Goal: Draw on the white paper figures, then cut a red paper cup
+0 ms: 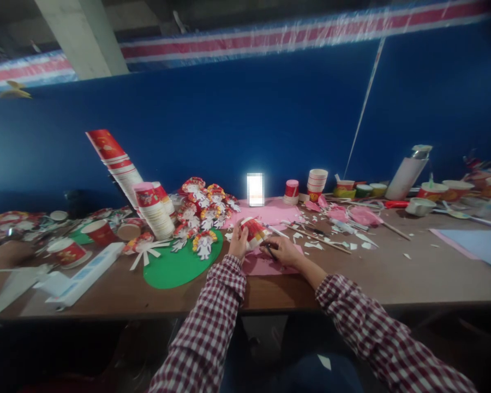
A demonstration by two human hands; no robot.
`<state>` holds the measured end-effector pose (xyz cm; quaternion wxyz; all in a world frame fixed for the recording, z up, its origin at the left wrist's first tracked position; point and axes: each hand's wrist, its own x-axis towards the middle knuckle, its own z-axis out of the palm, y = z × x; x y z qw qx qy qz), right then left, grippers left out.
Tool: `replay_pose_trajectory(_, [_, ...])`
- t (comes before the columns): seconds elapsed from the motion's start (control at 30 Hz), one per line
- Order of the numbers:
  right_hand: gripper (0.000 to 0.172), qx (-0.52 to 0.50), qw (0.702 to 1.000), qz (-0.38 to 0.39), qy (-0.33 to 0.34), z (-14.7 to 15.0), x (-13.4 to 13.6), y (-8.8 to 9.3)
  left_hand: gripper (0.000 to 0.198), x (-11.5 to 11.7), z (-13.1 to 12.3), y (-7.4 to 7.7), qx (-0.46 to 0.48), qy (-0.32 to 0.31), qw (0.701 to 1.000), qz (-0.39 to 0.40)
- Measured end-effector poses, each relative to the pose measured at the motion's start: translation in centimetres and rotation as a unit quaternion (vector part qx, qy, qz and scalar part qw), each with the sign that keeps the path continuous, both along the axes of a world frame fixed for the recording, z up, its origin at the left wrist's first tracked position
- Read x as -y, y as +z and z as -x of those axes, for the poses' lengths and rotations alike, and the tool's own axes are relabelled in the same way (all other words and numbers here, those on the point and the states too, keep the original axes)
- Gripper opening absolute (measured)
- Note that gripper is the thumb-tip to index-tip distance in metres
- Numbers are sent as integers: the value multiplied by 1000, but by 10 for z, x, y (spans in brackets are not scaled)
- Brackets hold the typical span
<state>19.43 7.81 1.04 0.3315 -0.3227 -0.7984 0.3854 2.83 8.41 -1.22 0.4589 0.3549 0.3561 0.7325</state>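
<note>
My left hand point(239, 242) is wrapped round a red paper cup point(253, 232), which is tilted above pink paper point(265, 266) at the table's front. At the cup's right side, my right hand point(281, 251) is closed on a dark-handled tool, perhaps scissors point(272, 250); its working end is hard to make out. Just left of my hands, paper figures with yellow and red trim point(204, 244) lie in a heap, some resting on a green sheet point(180, 265).
Tall leaning cup stacks point(157, 215) stand at the left, near a white box point(85, 275) and another person's blurred arm point(4, 262). Paper scraps and sticks point(331, 243) litter the right. Behind are small cups point(291, 192) and a white cylinder point(407, 176).
</note>
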Motion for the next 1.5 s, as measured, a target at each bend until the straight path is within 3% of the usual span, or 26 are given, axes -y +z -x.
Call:
replay_pose_trajectory(0.53, [34, -18, 1000, 22, 5, -1, -3, -4, 29, 0, 0, -2, -5, -8, 1000, 9])
replay_pose_trajectory(0.9, [30, 44, 999, 0, -22, -1, 0, 1, 50, 6, -1, 9, 62, 47, 996, 44])
replay_pose_trajectory(1.1, [30, 62, 998, -9, -29, -2, -1, 0, 28, 12, 7, 22, 152, 46, 984, 80])
replay_pose_trajectory(1.5, [33, 75, 997, -4, 27, -3, 4, 5, 29, 14, 14, 31, 194, 45, 977, 76])
